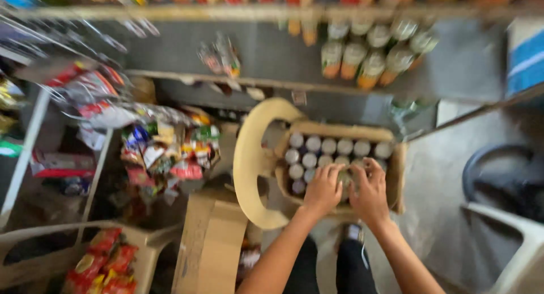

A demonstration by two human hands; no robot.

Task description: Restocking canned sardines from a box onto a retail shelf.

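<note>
While both hands reach down just right of frame centre, the left hand point(323, 189) and right hand point(371, 193) curl their fingers over upright cans point(328, 152) in the cardboard box point(399, 175), the grip too blurred to judge.

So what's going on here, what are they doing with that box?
A person is bent over an open cardboard box of silver-capped bottles that sits on a beige plastic chair. Both hands are down among the bottles at the near side: left hand, right hand. The blur hides any grip. Similar bottles stand on the shelf behind.
</note>
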